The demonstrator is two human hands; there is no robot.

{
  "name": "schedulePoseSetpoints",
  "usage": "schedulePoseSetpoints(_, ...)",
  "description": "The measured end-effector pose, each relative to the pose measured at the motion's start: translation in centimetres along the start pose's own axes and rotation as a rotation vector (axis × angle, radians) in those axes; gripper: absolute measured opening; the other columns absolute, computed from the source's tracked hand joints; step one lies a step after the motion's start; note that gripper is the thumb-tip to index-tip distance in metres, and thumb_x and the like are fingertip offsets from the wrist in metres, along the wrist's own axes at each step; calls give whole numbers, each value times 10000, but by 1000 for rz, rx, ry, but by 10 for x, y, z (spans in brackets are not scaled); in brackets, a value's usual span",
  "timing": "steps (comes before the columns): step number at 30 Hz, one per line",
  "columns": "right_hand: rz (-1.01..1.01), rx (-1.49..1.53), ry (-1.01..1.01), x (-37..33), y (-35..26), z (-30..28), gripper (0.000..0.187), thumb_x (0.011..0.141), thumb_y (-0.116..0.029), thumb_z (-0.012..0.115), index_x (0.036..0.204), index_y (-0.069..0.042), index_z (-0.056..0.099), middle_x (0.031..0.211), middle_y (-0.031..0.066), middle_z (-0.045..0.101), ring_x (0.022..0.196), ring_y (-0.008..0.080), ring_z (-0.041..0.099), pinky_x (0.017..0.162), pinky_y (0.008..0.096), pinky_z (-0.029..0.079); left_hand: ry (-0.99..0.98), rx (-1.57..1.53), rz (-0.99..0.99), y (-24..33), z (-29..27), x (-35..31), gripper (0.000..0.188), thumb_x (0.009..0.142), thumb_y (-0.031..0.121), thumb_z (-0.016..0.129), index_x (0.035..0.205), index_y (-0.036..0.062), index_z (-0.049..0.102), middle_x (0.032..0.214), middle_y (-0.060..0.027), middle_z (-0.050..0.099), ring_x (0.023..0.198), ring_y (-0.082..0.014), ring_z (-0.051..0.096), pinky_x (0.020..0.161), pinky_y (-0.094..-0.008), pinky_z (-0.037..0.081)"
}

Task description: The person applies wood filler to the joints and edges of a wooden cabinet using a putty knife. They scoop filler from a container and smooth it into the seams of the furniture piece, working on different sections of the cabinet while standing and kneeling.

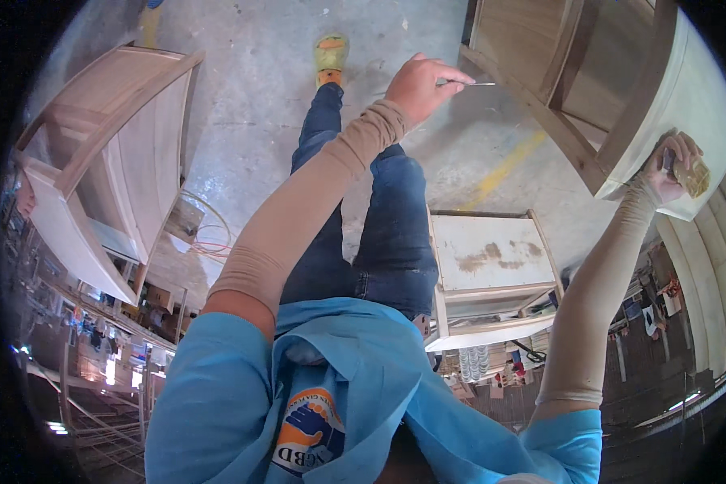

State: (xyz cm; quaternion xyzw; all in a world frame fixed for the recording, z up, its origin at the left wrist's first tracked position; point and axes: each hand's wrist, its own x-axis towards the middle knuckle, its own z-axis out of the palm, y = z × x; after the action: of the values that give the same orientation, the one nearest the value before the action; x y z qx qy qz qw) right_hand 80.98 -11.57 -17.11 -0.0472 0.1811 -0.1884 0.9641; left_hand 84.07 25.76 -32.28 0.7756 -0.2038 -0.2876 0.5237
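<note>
Shiny metal tool in the left hand! Matt, bare wood on the cabinet frame beside the right hand.

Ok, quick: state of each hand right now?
Left hand: closed, holding a thin metal tool.
Right hand: closed around a yellowish-brown piece; its exact kind can't be told.

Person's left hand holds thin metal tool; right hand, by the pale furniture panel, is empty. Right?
No: the right hand isn't empty; the head view shows it holding a yellowish-brown lump by the pale furniture panel. The left hand does hold the thin metal tool.
</note>
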Motion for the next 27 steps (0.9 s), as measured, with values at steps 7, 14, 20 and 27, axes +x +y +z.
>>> schedulePoseSetpoints(7,0,-15,-49,2,-12,-5,158,788,-169,504,886,-44,494,821,86,475,650,166,468,657,307,372,-53,274,214,25,43,43,150,795,218,627,916,212,717,834,-6,627,855,-233,527,752,-345,476)
schedulePoseSetpoints(14,2,-4,-80,2,-14,-9,225,781,-213,498,914,-31,487,838,84,448,673,158,464,676,308,366,-202,564,386,67,81,94,149,768,187,613,872,214,716,893,12,627,920,-238,544,747,-337,510)
schedulePoseSetpoints(20,18,17,-108,4,-18,-12,250,783,-222,506,934,-25,486,861,88,440,678,162,463,684,312,363,-248,601,331,67,105,117,170,755,161,576,852,188,714,896,7,641,926,-226,554,748,-341,511)
schedulePoseSetpoints(27,6,25,-93,4,-16,-9,212,784,-179,506,927,-24,486,858,86,442,678,157,459,695,311,360,-295,697,437,66,120,136,180,768,155,559,853,191,713,918,22,656,938,-210,560,749,-332,515)
